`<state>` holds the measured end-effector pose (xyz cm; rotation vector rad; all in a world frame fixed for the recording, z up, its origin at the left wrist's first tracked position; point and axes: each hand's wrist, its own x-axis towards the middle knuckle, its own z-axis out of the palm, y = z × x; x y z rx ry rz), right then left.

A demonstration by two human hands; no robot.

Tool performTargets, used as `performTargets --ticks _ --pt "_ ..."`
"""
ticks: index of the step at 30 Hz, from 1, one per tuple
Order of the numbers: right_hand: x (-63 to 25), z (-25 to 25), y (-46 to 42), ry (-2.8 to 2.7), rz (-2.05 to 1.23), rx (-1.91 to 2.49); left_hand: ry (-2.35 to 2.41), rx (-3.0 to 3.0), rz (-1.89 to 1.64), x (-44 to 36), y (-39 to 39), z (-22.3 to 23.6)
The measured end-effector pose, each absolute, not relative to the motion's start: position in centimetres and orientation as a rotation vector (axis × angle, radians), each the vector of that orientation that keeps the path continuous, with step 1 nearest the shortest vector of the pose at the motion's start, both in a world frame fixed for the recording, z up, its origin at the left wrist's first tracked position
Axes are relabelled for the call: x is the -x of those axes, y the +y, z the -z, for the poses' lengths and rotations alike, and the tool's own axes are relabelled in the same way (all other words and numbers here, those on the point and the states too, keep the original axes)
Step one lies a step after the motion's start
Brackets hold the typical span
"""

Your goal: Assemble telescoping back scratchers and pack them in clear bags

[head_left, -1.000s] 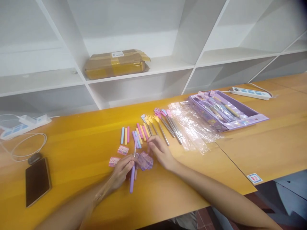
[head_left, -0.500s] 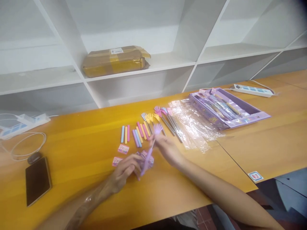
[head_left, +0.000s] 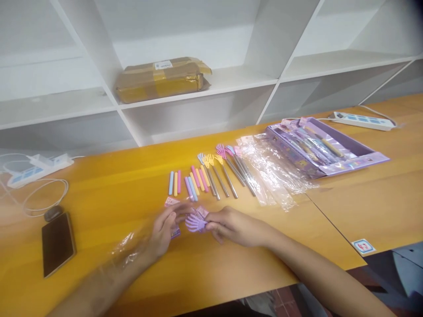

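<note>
My right hand (head_left: 233, 225) is closed on a purple back scratcher (head_left: 195, 223), gripping it just behind its hand-shaped head, which points left. The rest of the scratcher is hidden by my hand. Beside the head is my left hand (head_left: 165, 226), its fingers stretched out and blurred, with the thumb apart. Small printed cards (head_left: 172, 201) lie under and around my left fingers. Clear plastic (head_left: 124, 246) glints by my left forearm. Beyond my hands lie several coloured handle tubes (head_left: 175, 184) and several yellow, pink and blue back scratchers (head_left: 220, 169) with metal rods.
Flat clear bags (head_left: 264, 167) lie right of the scratchers, against a purple display box (head_left: 355, 165) of packed items. A phone (head_left: 57, 246), a black earbud-like case (head_left: 53, 214) and a power strip (head_left: 39, 169) are at left. A taped parcel (head_left: 161, 81) sits on the shelf behind.
The purple scratcher has turned from upright to head pointing left and come lower, with my right hand nearer me. My left hand has shifted slightly up and left, off the scratcher's lower end.
</note>
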<state>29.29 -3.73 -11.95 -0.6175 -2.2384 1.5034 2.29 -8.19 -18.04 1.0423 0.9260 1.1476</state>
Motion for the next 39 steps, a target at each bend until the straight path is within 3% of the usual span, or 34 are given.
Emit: performTargets --ticks 7,20,39 --pt "-30.0 13.5 -1.1 -2.351 -1.195 0.909 0.722 -0.925 -1.234 -2.3 -6.9 18.2" --pt "-30.0 14.2 -1.1 -2.399 -1.225 0.88 1.022 -0.935 -1.15 -2.5 -6.7 19.2" --pt "-29.1 14.3 -1.9 -2.247 -1.35 0.962 0.918 -0.982 -0.836 -2.9 -6.8 17.1"
